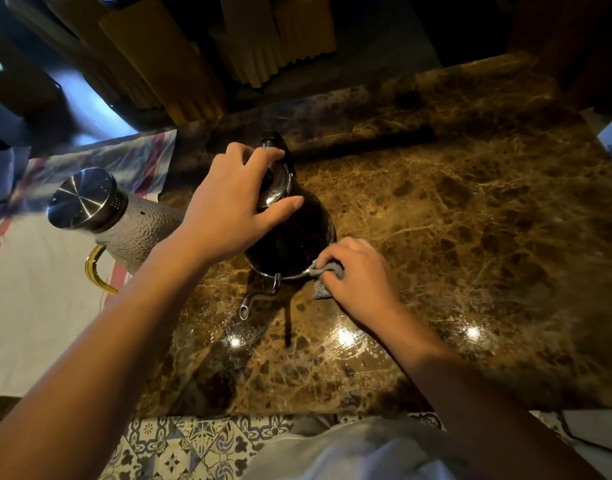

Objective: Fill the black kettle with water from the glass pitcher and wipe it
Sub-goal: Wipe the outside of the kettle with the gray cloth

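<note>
Left hand (228, 206) atop black kettle (290, 237), right hand (356, 271) with cloth (327, 280) against its base

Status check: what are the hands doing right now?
Left hand steadies kettle lid. Right hand presses grey cloth at its base. Pitcher aside, nothing blocking.

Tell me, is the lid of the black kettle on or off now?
On. The shiny lid sits on top of the black kettle, and the left hand rests over it.
</note>
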Available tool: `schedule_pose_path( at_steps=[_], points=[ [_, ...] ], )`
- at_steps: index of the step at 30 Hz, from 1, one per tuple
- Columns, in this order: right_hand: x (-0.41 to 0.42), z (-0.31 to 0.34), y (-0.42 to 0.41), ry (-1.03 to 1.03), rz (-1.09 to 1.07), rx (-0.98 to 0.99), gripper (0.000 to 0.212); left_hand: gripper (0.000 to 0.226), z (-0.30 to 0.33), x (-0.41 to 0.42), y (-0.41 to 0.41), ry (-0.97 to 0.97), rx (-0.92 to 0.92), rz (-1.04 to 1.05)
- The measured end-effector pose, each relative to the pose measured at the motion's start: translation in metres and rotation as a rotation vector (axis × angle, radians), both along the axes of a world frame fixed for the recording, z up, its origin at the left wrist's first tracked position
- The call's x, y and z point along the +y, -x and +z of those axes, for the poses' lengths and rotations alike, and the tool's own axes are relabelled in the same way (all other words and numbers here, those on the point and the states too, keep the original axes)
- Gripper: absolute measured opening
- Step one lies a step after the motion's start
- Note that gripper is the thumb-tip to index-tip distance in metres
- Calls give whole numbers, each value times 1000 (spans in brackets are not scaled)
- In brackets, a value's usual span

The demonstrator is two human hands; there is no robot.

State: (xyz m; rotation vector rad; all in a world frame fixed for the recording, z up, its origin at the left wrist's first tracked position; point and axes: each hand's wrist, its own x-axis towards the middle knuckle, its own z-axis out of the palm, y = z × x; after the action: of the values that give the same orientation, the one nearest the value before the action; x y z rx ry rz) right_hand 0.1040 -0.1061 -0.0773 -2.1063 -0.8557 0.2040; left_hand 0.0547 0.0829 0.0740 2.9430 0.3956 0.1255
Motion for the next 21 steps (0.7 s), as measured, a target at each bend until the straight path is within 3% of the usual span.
schedule_pose_path(
  at_steps=[5, 9, 12, 21],
  points=[
    [-7, -1, -16, 32, -162, -7, 12, 75, 1, 1, 0, 27, 5, -2],
    [-3, 14, -36, -197, -327, 308, 6, 74, 0, 3, 1, 48, 7, -17],
    [4, 23, -40, -247, -282, 545, 7, 73, 0, 4, 0, 62, 17, -25],
    [10, 9, 17, -67, -176, 278, 7, 68, -1, 3, -1, 70, -2, -16]
  ],
)
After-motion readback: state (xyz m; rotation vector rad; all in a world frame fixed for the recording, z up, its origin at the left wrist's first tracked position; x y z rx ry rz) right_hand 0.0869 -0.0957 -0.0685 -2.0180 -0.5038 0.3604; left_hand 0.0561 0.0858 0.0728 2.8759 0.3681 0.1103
